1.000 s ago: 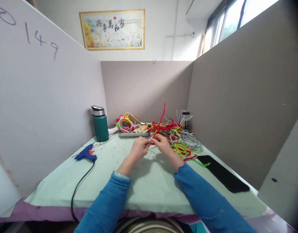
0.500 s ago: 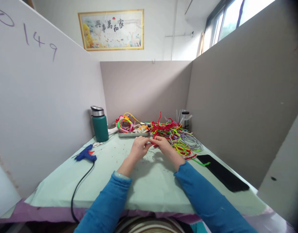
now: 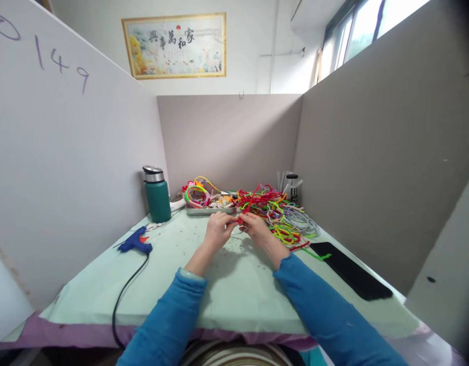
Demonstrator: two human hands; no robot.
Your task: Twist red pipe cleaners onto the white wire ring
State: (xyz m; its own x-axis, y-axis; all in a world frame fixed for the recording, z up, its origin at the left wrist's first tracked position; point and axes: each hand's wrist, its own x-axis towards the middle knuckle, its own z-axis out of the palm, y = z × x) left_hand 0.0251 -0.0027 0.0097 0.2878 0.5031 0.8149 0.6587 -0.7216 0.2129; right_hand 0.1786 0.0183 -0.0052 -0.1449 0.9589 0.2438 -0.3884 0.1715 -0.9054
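Between my fingertips is a red pipe cleaner, bent small at the part I grip, with what looks like its free end rising toward the pile. My left hand pinches it from the left, thumb and forefinger together. From the right, my right hand closes its fingers on the same piece. Both hands are just above the pale green tablecloth. Right behind them lies a tangled pile of colored pipe cleaners, mostly red near the top. The exact shape of the held part is partly hidden by my fingers.
A metal tray with craft pieces and bent loops stands at the back. On the left are a green bottle and a blue glue gun with a black cord. A black phone-like slab lies right. Grey partitions enclose the table.
The red pipe cleaner's free end, upright before, now leans lower to the right. My fingertips have come slightly apart, showing more red between them.
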